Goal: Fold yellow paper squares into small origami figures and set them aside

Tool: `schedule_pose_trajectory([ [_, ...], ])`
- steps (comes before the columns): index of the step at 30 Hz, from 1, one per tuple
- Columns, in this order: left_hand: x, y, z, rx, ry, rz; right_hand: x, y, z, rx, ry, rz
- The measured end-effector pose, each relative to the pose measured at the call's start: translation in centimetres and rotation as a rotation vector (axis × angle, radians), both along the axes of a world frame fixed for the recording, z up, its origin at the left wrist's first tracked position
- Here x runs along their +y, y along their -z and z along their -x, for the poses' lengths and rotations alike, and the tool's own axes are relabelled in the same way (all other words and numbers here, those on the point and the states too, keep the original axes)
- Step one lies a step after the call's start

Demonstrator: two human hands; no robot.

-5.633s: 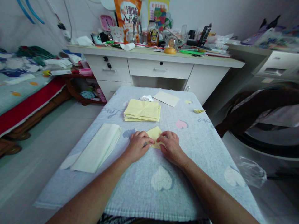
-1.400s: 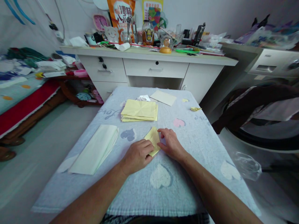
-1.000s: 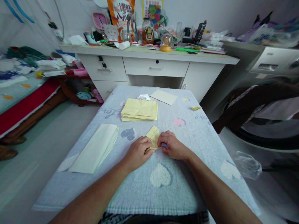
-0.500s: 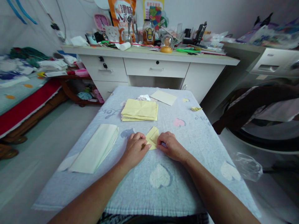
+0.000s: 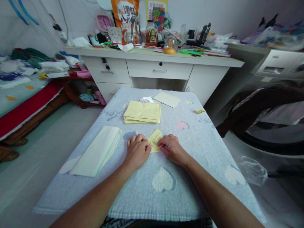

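A small folded piece of yellow paper (image 5: 155,139) lies on the cloth-covered table between my two hands. My left hand (image 5: 139,148) is closed at its left side, thumb and curled fingers against the paper's edge. On the other side, my right hand (image 5: 173,147) pinches the right edge between thumb and fingertips. Beyond them sits a stack of yellow paper sheets (image 5: 142,111) with crease lines on the top one. To the left is a folded pale sheet (image 5: 98,152), lying slantwise.
A cream card (image 5: 167,99) and a crumpled white tissue (image 5: 146,99) lie at the table's far end. A small folded yellow piece (image 5: 199,111) rests near the right edge. Behind stands a white desk (image 5: 159,68) full of clutter; a washing machine (image 5: 280,65) is at the right.
My left hand has turned slightly, its fingers curling further over the paper's left side. My right fingers have edged a little left over the paper. The other things stay in place.
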State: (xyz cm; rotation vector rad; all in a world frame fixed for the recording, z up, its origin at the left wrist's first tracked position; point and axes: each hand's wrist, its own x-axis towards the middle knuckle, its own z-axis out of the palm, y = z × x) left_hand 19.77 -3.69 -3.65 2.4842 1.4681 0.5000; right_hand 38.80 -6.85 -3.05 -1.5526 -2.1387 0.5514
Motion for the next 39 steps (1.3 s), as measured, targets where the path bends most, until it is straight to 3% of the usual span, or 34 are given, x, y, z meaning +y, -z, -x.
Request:
schedule_pose_trajectory([
  [31,0.49,0.31,-0.04,-0.029,-0.031,-0.025,0.01,0.61,0.69,-0.084,0.05,-0.027],
  [39,0.95,0.35,0.35,-0.129,0.086,-0.022,0.0,0.58,0.81,-0.075,0.047,-0.035],
])
